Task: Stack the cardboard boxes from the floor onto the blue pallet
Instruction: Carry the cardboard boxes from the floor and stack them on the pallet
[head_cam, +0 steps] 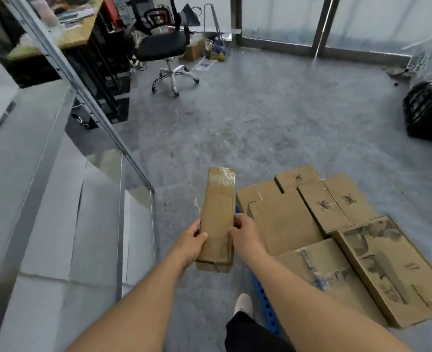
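**Narrow box held up beside the loaded pallet**

You stand on a grey, marbled, glossy floor (248,118) that fills most of the view. From 12 to 2 o'clock runs a wall of frosted glass panels (281,16) in dark metal frames; from 9 to 11 o'clock a slanted metal-framed glass partition (65,69) cuts across. Behind it, at 11 o'clock, sits a wooden desk (77,34), with a black mesh office chair (164,44) on a chrome star base near 12 o'clock. A shiny black plastic bag (428,110) bulges at 3 o'clock.

At 4 to 5 o'clock, flat brown cardboard boxes (286,224) lie edge to edge, some printed, one patched with clear tape, and they cover the blue pallet (265,306), of which only a perforated plastic edge shows.

At centre you hold a long, narrow cardboard box (217,219), plain brown, its far end wrapped in crinkled clear tape, just left of the stack and above the floor. Your left hand (192,242) grips its left side, thumb on top; your right hand (245,235) grips the right side likewise.
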A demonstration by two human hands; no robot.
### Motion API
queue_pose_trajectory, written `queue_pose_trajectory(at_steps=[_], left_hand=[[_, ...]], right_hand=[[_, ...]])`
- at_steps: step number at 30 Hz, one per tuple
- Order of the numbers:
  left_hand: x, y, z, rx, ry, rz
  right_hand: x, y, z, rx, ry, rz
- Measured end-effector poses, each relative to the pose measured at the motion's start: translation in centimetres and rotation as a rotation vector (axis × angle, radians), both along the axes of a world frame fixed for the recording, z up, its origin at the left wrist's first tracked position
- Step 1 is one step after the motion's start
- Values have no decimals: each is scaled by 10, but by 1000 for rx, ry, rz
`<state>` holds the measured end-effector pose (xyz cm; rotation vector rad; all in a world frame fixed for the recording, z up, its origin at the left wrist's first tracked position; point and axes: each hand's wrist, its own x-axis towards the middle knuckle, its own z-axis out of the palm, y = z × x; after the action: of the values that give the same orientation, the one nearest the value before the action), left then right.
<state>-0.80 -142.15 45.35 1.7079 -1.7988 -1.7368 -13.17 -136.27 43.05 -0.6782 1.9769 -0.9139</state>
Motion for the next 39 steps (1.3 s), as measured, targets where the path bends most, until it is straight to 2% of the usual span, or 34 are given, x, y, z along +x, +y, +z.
queue_pose_trajectory(at_steps=[5,10,23,32,39], left_hand=[[-66,-80,-5,47,-40,-123],[-115,-126,-25,129,-53,-267],[-248,-270,-79,127,-99,-710],[-317,-322,-173,203,-193,-899],[-367,-318,-270,200,-190,-1002]], right_hand=[[-53,-60,-2,40,-15,-118],[-94,-89,-10,106,20,-204],[-176,-199,-46,217,17,-632],[-221,-235,-132,192,-182,-855],[-267,-225,-229,318,-220,-825]])
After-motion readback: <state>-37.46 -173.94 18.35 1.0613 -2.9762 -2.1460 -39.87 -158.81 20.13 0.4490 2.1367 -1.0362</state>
